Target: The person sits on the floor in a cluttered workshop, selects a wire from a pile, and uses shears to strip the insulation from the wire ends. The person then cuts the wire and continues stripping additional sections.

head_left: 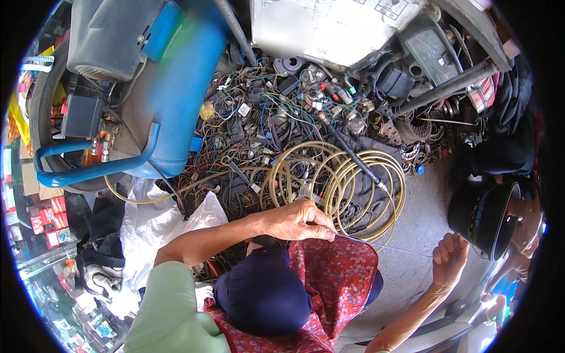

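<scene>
My left hand pinches a thin pale wire or thread between thumb and forefinger, above my lap. The strand runs nearly straight to my right hand, whose curled fingers hold its other side over the concrete floor. Below my left hand a red flowered cloth is draped over my lap, with a navy-clad knee beside it. Just beyond lies a coiled yellowish air hose, and a black spring-guarded section with a brass end rests across it.
A blue air compressor tank stands at the left. Tangled wires and connectors cover the ground ahead. White sacking lies left of me. To the right are a black round container and part of another person.
</scene>
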A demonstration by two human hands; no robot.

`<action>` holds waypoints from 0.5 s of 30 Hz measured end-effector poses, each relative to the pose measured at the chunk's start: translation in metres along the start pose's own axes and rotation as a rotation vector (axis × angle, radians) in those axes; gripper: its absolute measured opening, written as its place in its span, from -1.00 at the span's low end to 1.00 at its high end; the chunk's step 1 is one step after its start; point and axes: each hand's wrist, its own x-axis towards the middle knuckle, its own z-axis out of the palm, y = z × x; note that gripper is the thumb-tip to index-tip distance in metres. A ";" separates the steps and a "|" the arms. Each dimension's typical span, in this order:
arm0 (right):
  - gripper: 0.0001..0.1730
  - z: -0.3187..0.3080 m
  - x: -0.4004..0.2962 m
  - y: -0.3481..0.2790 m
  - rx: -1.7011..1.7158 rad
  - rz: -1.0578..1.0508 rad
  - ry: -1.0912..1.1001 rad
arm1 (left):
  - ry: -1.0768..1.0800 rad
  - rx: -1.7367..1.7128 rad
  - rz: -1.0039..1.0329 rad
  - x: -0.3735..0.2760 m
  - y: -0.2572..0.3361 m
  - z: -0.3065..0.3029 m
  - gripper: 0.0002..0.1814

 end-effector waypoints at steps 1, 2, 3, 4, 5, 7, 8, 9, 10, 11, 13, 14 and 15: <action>-0.75 0.001 0.002 -0.002 0.028 -0.053 -0.063 | 0.009 -0.053 0.004 -0.002 0.002 -0.002 -0.75; -0.78 0.002 0.003 -0.002 -0.044 -0.023 -0.085 | 0.012 -0.099 -0.015 -0.005 0.005 -0.004 -0.75; -0.77 0.000 0.002 -0.001 -0.090 -0.044 -0.002 | 0.007 -0.057 -0.017 -0.007 0.007 -0.004 -0.74; -0.76 -0.002 0.001 0.002 -0.136 -0.067 0.082 | 0.005 -0.082 0.001 -0.009 0.009 -0.003 -0.74; -0.74 -0.006 -0.003 0.006 -0.184 -0.075 0.142 | 0.009 -0.132 0.027 -0.011 0.011 -0.001 -0.74; -0.73 -0.015 -0.012 0.013 -0.204 -0.024 0.159 | -0.060 -0.087 0.012 -0.016 0.016 0.001 -0.74; -0.74 -0.020 -0.019 0.016 -0.208 0.029 0.152 | -0.116 -0.066 0.003 -0.019 0.019 0.001 -0.75; -0.74 -0.025 -0.026 0.020 -0.196 0.061 0.130 | -0.186 -0.033 -0.025 -0.020 0.022 0.000 -0.75; -0.74 -0.030 -0.033 0.025 -0.179 0.083 0.156 | -0.182 0.013 0.013 -0.019 0.024 -0.001 -0.75; -0.73 -0.035 -0.039 0.028 -0.177 0.087 0.139 | -0.169 0.067 0.117 -0.016 0.025 -0.005 -0.76; -0.73 -0.041 -0.051 0.028 -0.227 0.046 0.235 | -0.164 0.237 0.120 -0.014 0.025 -0.010 -0.77; -0.72 -0.042 -0.056 0.026 -0.170 0.001 0.274 | -0.149 0.298 0.100 -0.016 0.023 -0.014 -0.78; -0.72 -0.042 -0.061 0.023 -0.122 -0.035 0.284 | -0.115 0.275 0.088 -0.020 0.021 -0.017 -0.79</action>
